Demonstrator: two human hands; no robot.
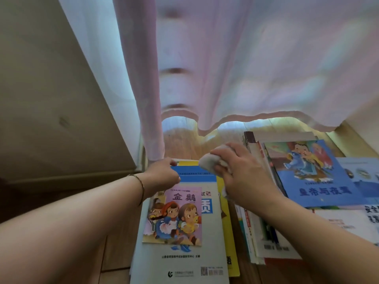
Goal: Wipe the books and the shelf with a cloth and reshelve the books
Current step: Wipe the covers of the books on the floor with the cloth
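Observation:
Two piles of books lie on a wooden floor. The left pile has a small purple picture book (174, 217) on a large white and blue workbook (184, 255), over a yellow book (227, 232). My left hand (164, 174) grips the far top edge of the workbook. My right hand (240, 173) holds a bunched white cloth (209, 161) above the pile's far right corner. The right pile (266, 232) is topped by a blue picture book (315, 177).
A pink curtain (235, 68) hangs down just beyond the books, its hem above the floor. A beige wall panel (51, 89) stands at the left. More white and blue books (361, 177) lie at the far right. No shelf is in view.

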